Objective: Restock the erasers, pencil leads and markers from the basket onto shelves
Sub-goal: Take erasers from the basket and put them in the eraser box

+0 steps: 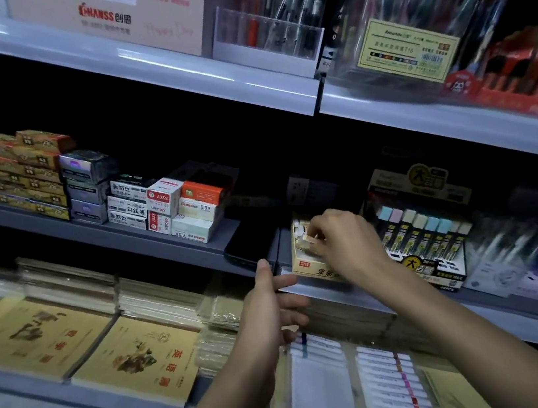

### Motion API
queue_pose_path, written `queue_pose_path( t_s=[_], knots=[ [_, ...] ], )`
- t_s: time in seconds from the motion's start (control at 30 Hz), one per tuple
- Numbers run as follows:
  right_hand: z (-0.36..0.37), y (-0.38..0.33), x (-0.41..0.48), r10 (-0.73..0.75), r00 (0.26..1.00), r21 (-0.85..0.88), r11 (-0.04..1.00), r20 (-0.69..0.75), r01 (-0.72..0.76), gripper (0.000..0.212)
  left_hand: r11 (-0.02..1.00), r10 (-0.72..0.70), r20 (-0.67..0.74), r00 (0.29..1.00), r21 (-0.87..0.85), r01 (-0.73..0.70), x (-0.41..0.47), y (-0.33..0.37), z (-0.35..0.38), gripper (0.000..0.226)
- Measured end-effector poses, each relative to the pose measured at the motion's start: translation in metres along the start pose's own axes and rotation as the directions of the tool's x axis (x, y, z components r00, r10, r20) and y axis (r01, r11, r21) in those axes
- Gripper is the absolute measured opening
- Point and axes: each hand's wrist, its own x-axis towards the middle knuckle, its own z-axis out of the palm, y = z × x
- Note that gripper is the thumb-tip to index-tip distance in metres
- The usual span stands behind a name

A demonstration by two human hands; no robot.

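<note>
White eraser, pinched in the R hand, is to be seated flat in the yellow box on the mid shelf, w/ the open, empty L hand brought up to steady it.

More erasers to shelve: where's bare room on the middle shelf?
Only the dark gap between the 0.5 lead boxes and the eraser box where your right hand pinches an eraser; too dim to confirm. Elsewhere boxes crowd.
</note>
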Motion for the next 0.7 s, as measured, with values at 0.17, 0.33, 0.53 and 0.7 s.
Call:
queue_pose_path(
  t_s=[0.17,0.33,0.53,0.7],
  knots=[
    [0.015,-0.005,0.016,0.027,0.993,0.018,0.999,0.114,-0.030,0.014,1.000,0.000,-0.027,1.000,0.026,0.001,-0.002,0.003,-0.002,0.050],
    [0.006,0.005,0.006,-0.010,0.965,0.097,0.995,0.262,-0.016,0.020,0.981,0.104,-0.010,0.995,0.165,-0.101,-0.007,-0.004,-0.007,0.021],
    [-0.038,0.011,-0.052,-0.059,0.992,0.148,0.988,0.109,0.043,0.026,0.834,0.327,0.082,0.941,0.443,-0.329,-0.017,-0.014,-0.007,0.019],
    [-0.057,0.019,-0.126,-0.073,0.986,0.208,0.977,0.153,0.040,0.044,0.456,0.458,0.276,0.845,0.743,-0.490,-0.027,-0.037,-0.005,0.044]
  ],
)
